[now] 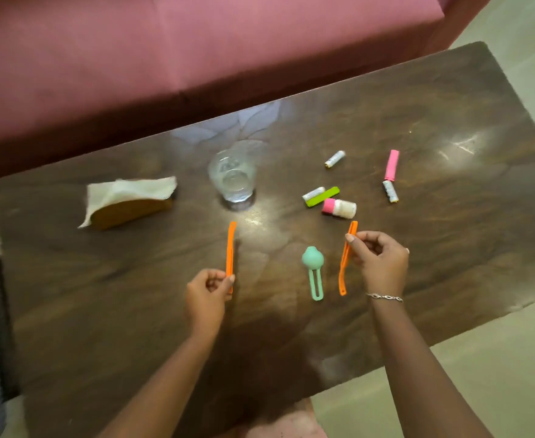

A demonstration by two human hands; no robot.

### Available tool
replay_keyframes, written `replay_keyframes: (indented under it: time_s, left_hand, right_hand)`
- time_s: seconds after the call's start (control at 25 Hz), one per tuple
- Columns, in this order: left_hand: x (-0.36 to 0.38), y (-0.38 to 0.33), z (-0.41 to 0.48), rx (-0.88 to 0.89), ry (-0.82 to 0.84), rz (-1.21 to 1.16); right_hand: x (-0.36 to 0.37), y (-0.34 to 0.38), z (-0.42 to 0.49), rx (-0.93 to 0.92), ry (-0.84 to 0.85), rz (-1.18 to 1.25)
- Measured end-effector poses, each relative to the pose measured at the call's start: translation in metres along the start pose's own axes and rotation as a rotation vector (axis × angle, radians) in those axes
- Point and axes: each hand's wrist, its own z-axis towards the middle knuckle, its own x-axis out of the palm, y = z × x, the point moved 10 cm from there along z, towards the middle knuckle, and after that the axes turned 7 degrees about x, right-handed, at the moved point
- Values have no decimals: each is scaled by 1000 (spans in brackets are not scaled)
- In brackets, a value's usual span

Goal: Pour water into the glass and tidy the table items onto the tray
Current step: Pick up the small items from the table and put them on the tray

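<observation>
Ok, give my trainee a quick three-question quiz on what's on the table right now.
1. True or false: the glass stands upright on the table.
2. What does each hand, left hand and right hand, hold?
3. The teal clip lies: A) between the hands, B) inside the glass, C) on the napkin holder.

Key: 1 true; 2 an orange strip each, left orange strip, right orange strip; 3 A.

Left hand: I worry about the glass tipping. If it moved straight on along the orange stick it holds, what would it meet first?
Probably the glass: the left hand aims its orange stick towards its base; height is unclear.
</observation>
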Motion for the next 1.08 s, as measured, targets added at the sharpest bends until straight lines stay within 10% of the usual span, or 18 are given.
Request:
replay_keyframes:
  time_s: [0.68, 1.08]
  left_hand:
    - [-397, 214, -143, -363, -751, -202]
    - [-461, 281, -184, -394, -834, -78]
  right_hand:
    - [441, 17, -394, -161, 1025, -289]
    - [585, -101, -506, -364, 1074, -866]
